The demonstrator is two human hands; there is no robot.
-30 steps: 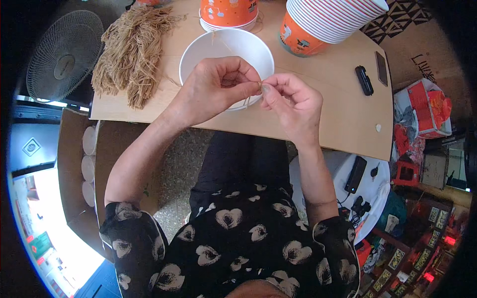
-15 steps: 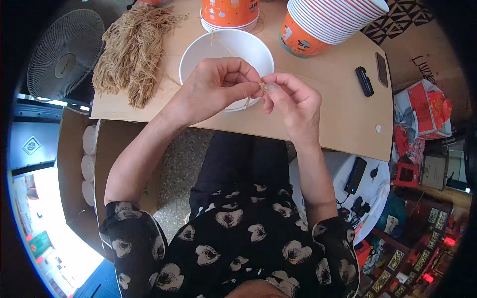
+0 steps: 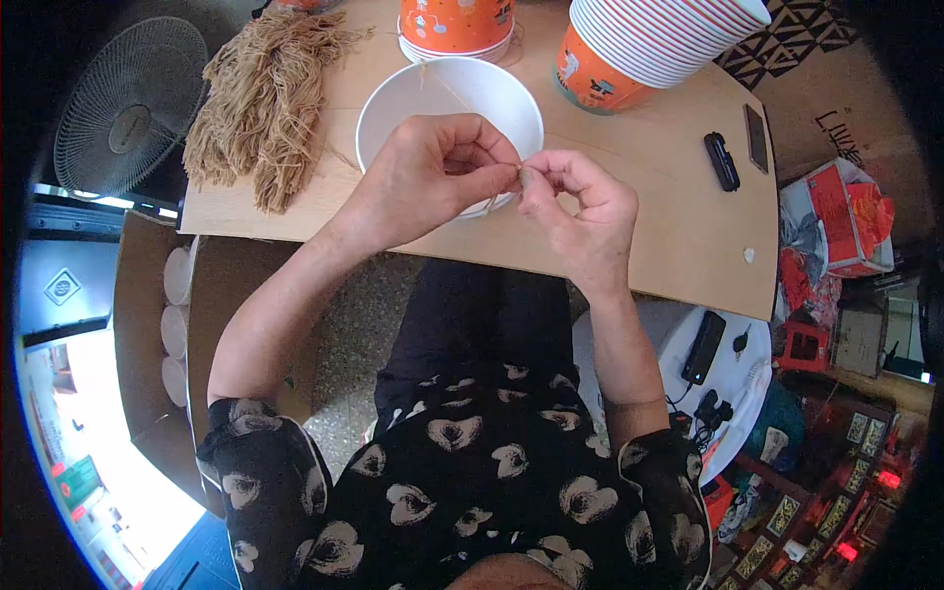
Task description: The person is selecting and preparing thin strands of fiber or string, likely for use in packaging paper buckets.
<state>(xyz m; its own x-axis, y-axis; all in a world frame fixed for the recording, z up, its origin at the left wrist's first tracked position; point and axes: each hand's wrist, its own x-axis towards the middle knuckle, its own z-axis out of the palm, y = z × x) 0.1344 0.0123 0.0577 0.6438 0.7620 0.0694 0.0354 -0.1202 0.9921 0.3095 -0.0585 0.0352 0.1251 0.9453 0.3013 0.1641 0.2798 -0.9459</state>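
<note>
Over the near rim of a white round tub (image 3: 379, 103), my two hands meet fingertip to fingertip. My left hand (image 3: 418, 187) pinches a thin tan strand between thumb and forefinger. The thumb and forefinger of my right hand (image 3: 590, 211) pinch at the same spot, and what lies between them is mostly hidden. A short piece of the tan strand (image 3: 493, 203) hangs below the fingers. Another fine strand lies across the tub's inside. To the left, a thick bundle of tan strings (image 3: 265, 113) rests on the table.
Orange-printed paper buckets (image 3: 457, 28) stand upside down behind the tub; a taller tilted stack of buckets (image 3: 659, 44) is at right. On the wooden table (image 3: 678, 231) lie a black device (image 3: 721, 161) and a phone-like slab (image 3: 755, 138). A fan (image 3: 130, 128) stands far left, above an open carton (image 3: 147, 295).
My right hand has shifted slightly right, its fingers drawn back a little from the left fingertips. The small tan tuft between the fingertips shows less now. My left hand has hardly moved.
</note>
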